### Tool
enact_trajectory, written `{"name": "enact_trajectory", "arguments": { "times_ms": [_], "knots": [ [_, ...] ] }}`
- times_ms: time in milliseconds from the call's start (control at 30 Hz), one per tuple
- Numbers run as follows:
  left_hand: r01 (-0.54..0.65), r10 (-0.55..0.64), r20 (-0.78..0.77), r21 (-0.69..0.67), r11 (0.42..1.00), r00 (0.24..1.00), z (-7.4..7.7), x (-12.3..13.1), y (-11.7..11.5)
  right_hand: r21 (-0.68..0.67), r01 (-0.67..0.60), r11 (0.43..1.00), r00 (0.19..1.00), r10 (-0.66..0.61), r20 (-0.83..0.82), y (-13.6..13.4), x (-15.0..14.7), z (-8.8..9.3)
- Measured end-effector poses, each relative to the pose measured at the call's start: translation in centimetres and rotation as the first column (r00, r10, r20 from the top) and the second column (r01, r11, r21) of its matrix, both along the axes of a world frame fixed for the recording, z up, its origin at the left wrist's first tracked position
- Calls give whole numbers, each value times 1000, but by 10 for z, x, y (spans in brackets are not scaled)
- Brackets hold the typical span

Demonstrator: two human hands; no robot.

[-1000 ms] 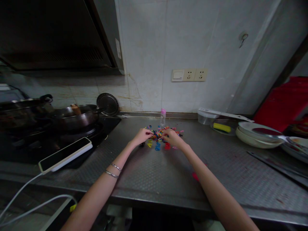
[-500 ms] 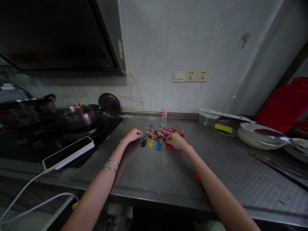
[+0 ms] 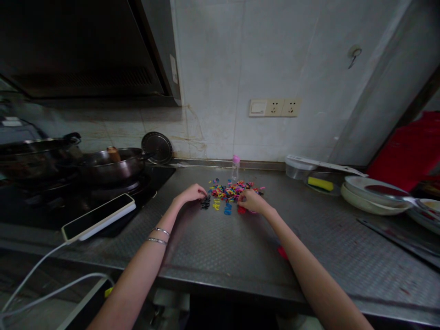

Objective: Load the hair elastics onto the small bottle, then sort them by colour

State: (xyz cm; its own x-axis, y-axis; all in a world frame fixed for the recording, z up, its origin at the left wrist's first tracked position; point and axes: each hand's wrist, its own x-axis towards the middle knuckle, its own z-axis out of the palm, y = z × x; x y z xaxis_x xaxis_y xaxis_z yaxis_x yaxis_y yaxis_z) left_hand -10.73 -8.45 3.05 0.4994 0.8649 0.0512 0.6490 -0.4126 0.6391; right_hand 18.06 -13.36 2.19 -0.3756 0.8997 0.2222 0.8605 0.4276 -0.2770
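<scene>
A heap of small multicoloured pieces (image 3: 231, 189) lies on the metal counter (image 3: 213, 247). In front of it are small groups sorted by colour: black pieces (image 3: 205, 202), yellow pieces (image 3: 216, 204), blue pieces (image 3: 227, 209) and red pieces (image 3: 241, 210). My left hand (image 3: 195, 192) is beside the black group, fingertips pinched together; whatever they hold is too small to name. At the heap's right side is my right hand (image 3: 250, 200), fingers closed just behind the red group, their contents hidden.
Behind the heap stands a clear bottle with a pink cap (image 3: 235, 167). Pans (image 3: 110, 167) and a phone (image 3: 99, 217) with a white cable are at the left. A yellow sponge (image 3: 320, 184), plastic tub (image 3: 297, 168) and stacked bowls (image 3: 374, 197) sit at the right.
The left fingertips have come slightly nearer the black group, and the dark piece seen at them before is no longer distinct. The right hand has hardly moved. The view has shifted slightly.
</scene>
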Motion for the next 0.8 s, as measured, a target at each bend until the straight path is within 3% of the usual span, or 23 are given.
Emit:
{"name": "enact_trajectory", "arguments": {
  "times_ms": [200,400,667,800],
  "knots": [
    [-49,48,62,15,999,997,-8,7,1,4,-10,1000,1000,10,-13,3,-1,-2],
    [-15,14,95,10,1000,995,-14,12,3,-38,-25,999,994,21,-110,6,-1,-5],
    [-1,9,96,-79,997,995,-4,14,-5,-26,-20,999,970,14,-242,0,-4,7],
    [-74,84,128,-79,994,988,0,11,-4,-7,-39,999,974,37,-226,4,-22,18]
  ]
}}
